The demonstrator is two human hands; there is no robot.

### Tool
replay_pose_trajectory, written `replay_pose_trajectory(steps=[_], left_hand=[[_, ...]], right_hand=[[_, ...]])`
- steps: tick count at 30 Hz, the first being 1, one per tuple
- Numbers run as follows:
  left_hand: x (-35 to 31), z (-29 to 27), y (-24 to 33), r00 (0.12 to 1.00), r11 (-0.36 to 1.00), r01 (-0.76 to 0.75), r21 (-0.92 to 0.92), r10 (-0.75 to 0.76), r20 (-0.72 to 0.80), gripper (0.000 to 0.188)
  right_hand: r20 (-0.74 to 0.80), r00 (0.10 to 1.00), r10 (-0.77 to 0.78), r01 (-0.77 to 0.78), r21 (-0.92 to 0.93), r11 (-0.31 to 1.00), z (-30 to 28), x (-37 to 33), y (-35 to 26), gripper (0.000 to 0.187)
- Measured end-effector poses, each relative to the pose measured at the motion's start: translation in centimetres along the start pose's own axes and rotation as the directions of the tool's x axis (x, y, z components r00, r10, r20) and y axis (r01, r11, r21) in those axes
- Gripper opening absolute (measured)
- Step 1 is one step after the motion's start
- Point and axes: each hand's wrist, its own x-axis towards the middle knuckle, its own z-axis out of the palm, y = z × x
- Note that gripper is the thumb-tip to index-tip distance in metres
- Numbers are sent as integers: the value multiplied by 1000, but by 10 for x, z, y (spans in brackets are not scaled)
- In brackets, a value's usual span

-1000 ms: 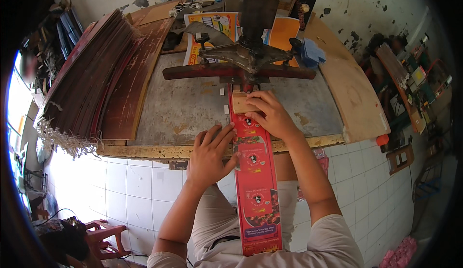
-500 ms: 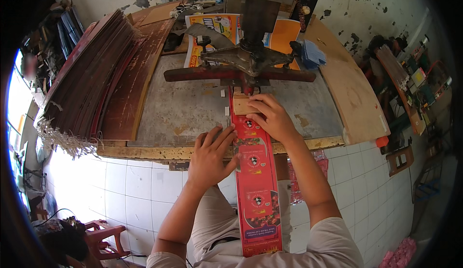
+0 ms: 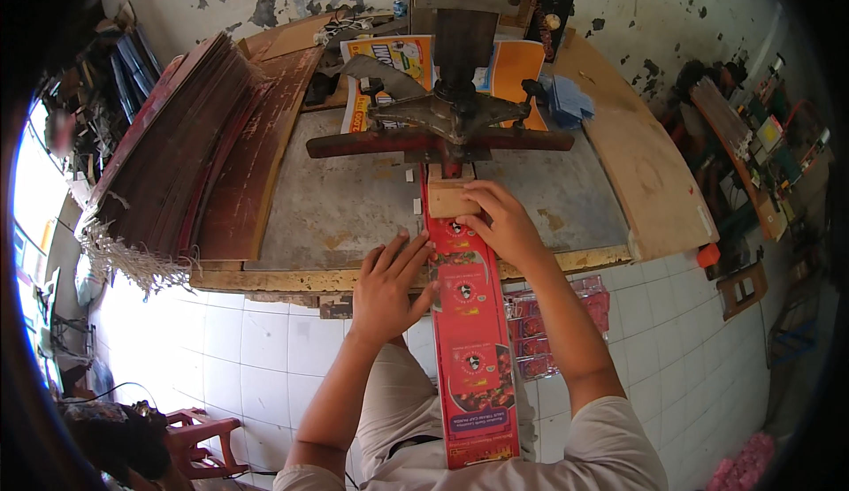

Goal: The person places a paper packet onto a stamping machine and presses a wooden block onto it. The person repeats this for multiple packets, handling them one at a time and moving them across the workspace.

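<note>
A long red printed strip (image 3: 474,319), perhaps of sheet plastic or card, runs from my lap over the table edge to beneath the press head. My left hand (image 3: 389,288) lies with outstretched fingers along the strip's left edge, fingertips and thumb touching it. Between thumb and fingers of my right hand (image 3: 506,226) is a small wooden block (image 3: 454,200), on the strip just in front of the press. The dark metal press (image 3: 451,124), with its wide red crossbar, stands above the strip's far end. What lies directly under its head is partly hidden.
The grey metal tabletop (image 3: 332,199) has a worn wooden front edge (image 3: 265,279). A stack of dark red boards (image 3: 172,129) stands at left; a plywood panel (image 3: 637,146) and blue sheets (image 3: 569,102) are at right. Red printed packs (image 3: 536,336) lie on the tiled floor.
The wooden block in my right hand has tilted up, showing its front face. My left hand stays by the strip. The whole view has shifted slightly, showing more packs on the floor.
</note>
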Motion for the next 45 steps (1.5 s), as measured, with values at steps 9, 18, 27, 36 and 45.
replay_pose_trajectory(steps=[9, 18, 27, 36, 45], left_hand=[[-55, 25, -10, 983, 992, 84, 97, -66, -170, 55], [-62, 56, -15, 963, 973, 74, 217, -13, -270, 48], [-69, 58, -19, 962, 967, 90, 239, -23, -273, 46], [-67, 59, -17, 962, 965, 90, 248, -19, -274, 45], [-68, 63, -18, 952, 964, 94, 249, -14, -304, 45]], right_hand=[[42, 993, 111, -116, 136, 984, -80, -96, -49, 40], [-483, 805, 344, -521, -299, 799, -215, -168, 130, 35], [-475, 869, 139, -394, -495, 774, -122, -163, 80, 36], [-487, 870, 81, -326, -446, 834, 0, -186, 38, 54], [-509, 858, 66, -316, -422, 850, 4, -184, 40, 55]])
